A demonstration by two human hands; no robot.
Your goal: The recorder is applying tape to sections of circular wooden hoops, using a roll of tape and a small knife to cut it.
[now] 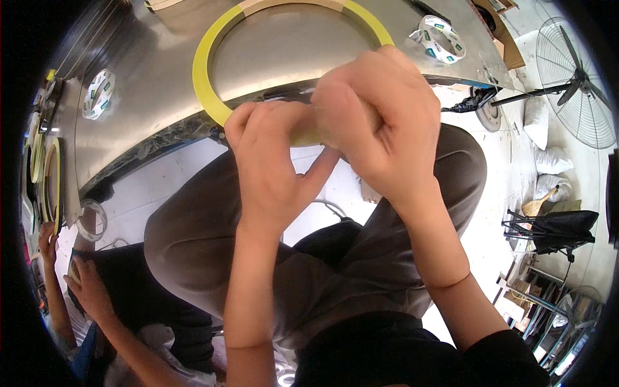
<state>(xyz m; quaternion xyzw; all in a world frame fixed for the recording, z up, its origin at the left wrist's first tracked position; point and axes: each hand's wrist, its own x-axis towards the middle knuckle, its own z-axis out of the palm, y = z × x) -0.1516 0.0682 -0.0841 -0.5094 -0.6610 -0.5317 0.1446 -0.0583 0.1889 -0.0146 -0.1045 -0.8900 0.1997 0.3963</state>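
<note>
A large flat yellow-green ring (207, 77) lies partly over the table's near edge, with a tan covered stretch (290, 5) along its far side. My left hand (267, 155) is closed round the ring's near rim, its thumb pointing right. Beside it, slightly higher, my right hand (387, 109) is curled shut at the ring's near right part. A bit of something tan shows inside that fist, too hidden to name. Both hands cover the near part of the ring.
The metal table (148, 84) carries a white printed tape roll (440, 40) at right and crumpled printed film (98, 95) at left. A co-worker's hand (90, 290) is at lower left, near another yellow-edged ring (57, 187). A floor fan (577, 77) and folded black chair (561, 229) stand right.
</note>
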